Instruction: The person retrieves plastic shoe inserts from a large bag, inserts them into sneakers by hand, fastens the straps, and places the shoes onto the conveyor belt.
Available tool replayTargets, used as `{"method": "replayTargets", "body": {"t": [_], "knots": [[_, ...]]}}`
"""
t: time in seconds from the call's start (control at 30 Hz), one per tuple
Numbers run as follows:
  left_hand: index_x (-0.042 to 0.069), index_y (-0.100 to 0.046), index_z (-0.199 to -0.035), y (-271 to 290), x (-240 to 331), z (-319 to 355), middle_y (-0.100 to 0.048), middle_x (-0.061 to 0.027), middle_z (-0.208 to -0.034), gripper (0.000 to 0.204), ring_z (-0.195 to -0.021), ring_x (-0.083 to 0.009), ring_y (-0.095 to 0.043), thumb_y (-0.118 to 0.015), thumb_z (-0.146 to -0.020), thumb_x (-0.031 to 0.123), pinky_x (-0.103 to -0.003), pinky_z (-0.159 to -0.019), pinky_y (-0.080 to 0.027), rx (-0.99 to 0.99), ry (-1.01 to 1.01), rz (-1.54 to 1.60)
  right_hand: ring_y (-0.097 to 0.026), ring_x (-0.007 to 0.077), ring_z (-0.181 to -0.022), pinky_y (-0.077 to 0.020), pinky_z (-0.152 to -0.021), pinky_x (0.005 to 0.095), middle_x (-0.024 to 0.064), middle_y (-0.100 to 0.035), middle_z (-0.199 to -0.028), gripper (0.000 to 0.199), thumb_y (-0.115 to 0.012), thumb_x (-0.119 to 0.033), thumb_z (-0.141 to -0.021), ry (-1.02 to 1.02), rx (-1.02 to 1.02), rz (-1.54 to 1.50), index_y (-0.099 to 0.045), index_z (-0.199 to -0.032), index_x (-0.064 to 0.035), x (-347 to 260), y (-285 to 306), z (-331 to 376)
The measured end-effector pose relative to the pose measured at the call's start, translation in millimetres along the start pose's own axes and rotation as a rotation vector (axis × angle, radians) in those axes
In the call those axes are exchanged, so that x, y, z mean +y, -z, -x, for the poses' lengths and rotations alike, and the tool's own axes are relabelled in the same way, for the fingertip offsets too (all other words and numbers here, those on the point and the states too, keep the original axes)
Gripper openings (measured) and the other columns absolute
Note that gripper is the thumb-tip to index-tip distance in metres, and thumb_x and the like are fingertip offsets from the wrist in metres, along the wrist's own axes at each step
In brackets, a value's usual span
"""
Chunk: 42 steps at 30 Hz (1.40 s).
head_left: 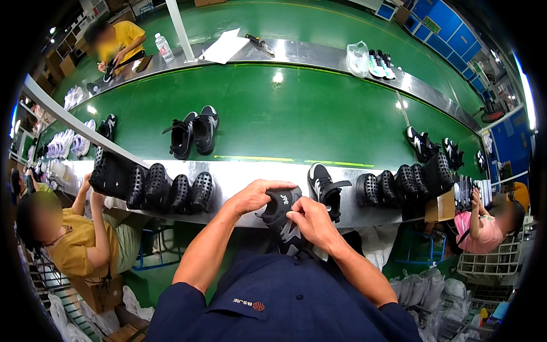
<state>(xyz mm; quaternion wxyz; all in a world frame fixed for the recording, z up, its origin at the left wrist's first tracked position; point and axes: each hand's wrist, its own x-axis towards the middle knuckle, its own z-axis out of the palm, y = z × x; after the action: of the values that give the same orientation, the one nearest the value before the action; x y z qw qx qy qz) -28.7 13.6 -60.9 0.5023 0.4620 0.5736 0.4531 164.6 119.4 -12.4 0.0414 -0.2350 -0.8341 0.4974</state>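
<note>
1. Dark shoe (280, 212): between both hands, directly under the left fingers and left of the right fingertips; lower end drops below the fingers toward the dark blue shirt (336, 290).
2. Left hand (254, 197): clamped on the shoe's upper end, fingers stretched across the top.
3. Right hand (314, 223): thumb and fingers bunched together, pinching the shoe's right edge; exact part pinched can't be told.
4. Black-and-white shoe (326, 189): just beyond the right fingers, on the metal ledge (242, 172), not touched.
5. Black perforated shoe forms (156, 185): row on the ledge, left of the left fingers, well apart.
6. More perforated forms (406, 181): same ledge, right of the right fingers, well apart.
7. Shoe pair (205, 130): on the green surface (273, 114), beyond and left of the left fingers.
</note>
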Motion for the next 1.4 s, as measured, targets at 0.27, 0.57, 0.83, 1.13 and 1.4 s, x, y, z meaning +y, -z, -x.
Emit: {"method": "replayTargets", "body": {"t": [0.27, 0.57, 0.83, 1.13, 1.4], "knots": [[0.008, -0.063, -0.132, -2, -5, 2, -0.065, -0.0134, -0.131, 0.078, -0.124, -0.0241, -0.057, -0.042, -0.061, -0.017, -0.032, -0.109, -0.04, 0.045, -0.015, -0.029, -0.06, 0.0343, -0.075, -0.0472, -0.068, 0.0432, 0.0167, -0.06, -0.078, 0.022, -0.072, -0.014, -0.085, 0.243, 0.067, 0.231, -0.056, -0.083, 0.0003, 10, -10, -12], [0.006, -0.062, -0.132, 3, -25, 16, -0.066, -0.0133, -0.124, 0.074, -0.119, -0.0217, -0.059, -0.044, -0.064, -0.016, -0.031, -0.107, -0.041, 0.211, 0.056, 0.008, -0.06, 0.0323, -0.073, -0.0479, -0.067, 0.041, 0.0161, -0.059, -0.082, 0.018, -0.071, -0.012, -0.085, 0.16, 0.178, 0.198, -0.057, -0.085, -0.0001, 23, -12, -18], [0.008, -0.05, -0.142, -30, -70, 23, -0.064, -0.0217, -0.116, 0.055, -0.075, -0.0333, -0.07, -0.051, -0.087, 0.005, -0.038, -0.048, -0.059, 0.894, 0.802, 0.331, -0.063, 0.0331, -0.072, -0.0508, -0.068, 0.0411, 0.0182, -0.064, -0.086, 0.023, -0.069, -0.014, -0.086, 0.141, 0.271, 0.208, -0.062, -0.102, 0.002, 52, -27, -13], [0.001, -0.058, -0.129, -24, -61, 21, -0.066, -0.0234, -0.104, 0.057, -0.104, -0.0406, -0.062, -0.074, -0.081, 0.027, -0.047, -0.095, -0.047, 0.607, 0.336, -0.719, -0.067, 0.0488, -0.084, -0.0528, -0.077, 0.0517, 0.0352, -0.066, -0.086, 0.058, -0.07, -0.041, -0.085, -0.305, 0.014, 0.311, -0.057, -0.096, 0.0148, 49, -63, -38], [0.002, -0.065, -0.089, -48, -73, 5, -0.068, -0.0201, -0.082, 0.015, -0.079, -0.0397, -0.067, -0.068, -0.083, 0.015, -0.048, -0.073, -0.054, 0.613, 0.274, -0.844, -0.067, 0.0473, -0.076, -0.0541, -0.072, 0.0536, 0.0304, -0.067, -0.079, 0.037, -0.062, -0.028, -0.091, -0.235, 0.119, 0.373, -0.055, -0.095, 0.008, 91, -81, -50]]}}
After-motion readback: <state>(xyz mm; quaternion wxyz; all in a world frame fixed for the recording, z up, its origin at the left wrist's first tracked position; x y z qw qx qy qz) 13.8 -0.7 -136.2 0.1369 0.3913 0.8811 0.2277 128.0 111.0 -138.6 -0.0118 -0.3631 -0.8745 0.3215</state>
